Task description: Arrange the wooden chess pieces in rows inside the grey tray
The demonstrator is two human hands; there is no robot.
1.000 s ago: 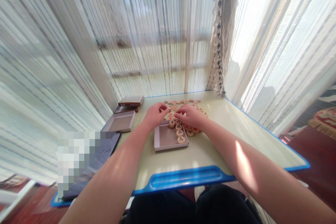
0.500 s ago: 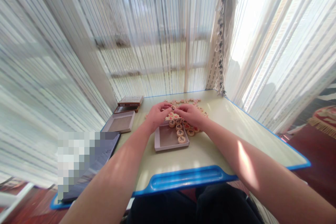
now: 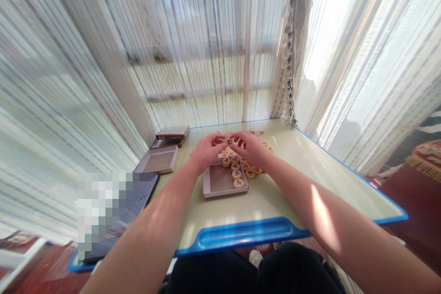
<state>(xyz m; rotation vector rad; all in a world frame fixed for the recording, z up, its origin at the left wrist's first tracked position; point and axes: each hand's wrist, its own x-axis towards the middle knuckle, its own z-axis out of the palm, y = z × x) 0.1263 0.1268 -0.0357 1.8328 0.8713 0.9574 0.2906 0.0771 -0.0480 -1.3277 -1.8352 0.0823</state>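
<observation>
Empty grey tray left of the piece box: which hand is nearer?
Left. The left hand sits just right of the empty grey tray, apart from it; the right hand is farther right, past the left hand, over the wooden pieces.

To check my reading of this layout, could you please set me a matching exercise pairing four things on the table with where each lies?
Things:
1. part-filled tray
2. empty tray
3. dark tablet
4. blue handle recess

Places on the table:
A. near edge, middle
B. near left corner
C. centre
D. left edge, beyond the tablet

Pairs: 1-C, 2-D, 3-B, 4-A.
</observation>
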